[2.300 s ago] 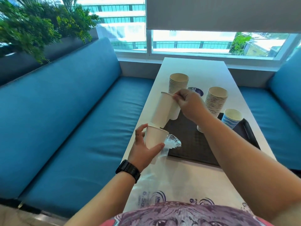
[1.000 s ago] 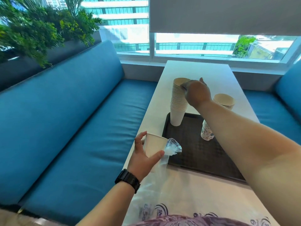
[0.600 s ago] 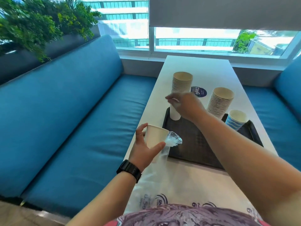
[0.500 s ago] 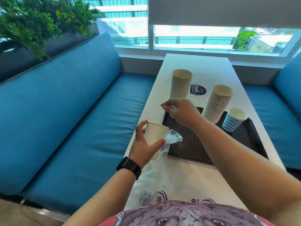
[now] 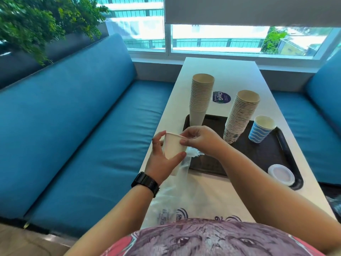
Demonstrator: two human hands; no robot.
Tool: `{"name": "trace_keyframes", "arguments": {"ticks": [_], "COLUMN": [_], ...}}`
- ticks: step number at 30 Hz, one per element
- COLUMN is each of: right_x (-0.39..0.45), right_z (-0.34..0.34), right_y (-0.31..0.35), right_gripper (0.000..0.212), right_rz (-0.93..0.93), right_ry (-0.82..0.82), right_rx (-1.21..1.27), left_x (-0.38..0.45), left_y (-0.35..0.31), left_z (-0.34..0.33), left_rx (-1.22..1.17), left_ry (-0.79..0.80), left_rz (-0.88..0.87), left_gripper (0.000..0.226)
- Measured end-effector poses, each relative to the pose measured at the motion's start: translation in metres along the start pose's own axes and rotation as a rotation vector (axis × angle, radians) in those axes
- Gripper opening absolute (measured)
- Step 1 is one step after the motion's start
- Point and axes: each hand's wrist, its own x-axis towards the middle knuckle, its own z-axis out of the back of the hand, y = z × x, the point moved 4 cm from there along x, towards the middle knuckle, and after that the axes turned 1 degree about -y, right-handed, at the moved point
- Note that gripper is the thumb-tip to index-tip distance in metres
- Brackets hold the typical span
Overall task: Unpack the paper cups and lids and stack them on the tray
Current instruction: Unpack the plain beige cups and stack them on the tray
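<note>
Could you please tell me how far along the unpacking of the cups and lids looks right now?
Done: two tall stacks, a striped cup and lids stand on the tray. In hand: the left hand holds the last white cups in the plastic sleeve; the right hand pinches the rim. Left: adding them to a stack.

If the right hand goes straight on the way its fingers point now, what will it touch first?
The right hand points leftward and already pinches the rim of the white cup held by the left hand. Pushing on, it would probably meet the left hand's fingers, though depth is unclear.
</note>
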Motion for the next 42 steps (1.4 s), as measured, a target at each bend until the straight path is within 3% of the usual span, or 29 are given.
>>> {"name": "trace_keyframes", "arguments": {"ticks": [6,12,19,26,34,42], "right_x": [0.003,0.015,0.042,0.074,0.108,0.115], "right_z": [0.004,0.033,0.104,0.152,0.153,0.126], "right_y": [0.0,0.011,0.059,0.096,0.087,0.037], "right_gripper": [0.007,0.013,0.011,0.023,0.034,0.046], "right_rz": [-0.001,0.033,0.158,0.295,0.284,0.205], "right_ry": [-0.032,-0.185,-0.507,-0.751,-0.717,-0.577], "right_rx": [0.026,0.063,-0.078,-0.327,-0.688,-0.703], "left_x": [0.0,0.002,0.004,0.008,0.009,0.011], "left_y": [0.003,0.01,0.014,0.015,0.02,0.023], "left_z": [0.0,0.002,0.001,0.002,0.006,0.008], "left_rx": [0.014,0.022,0.013,0.034,0.023,0.032], "left_ry": [-0.007,-0.013,-0.025,-0.027,-0.053,-0.06], "left_rz": [0.012,0.0,0.007,0.018,0.026,0.014], "left_gripper": [0.086,0.091,0.087,0.082,0.08,0.079]}}
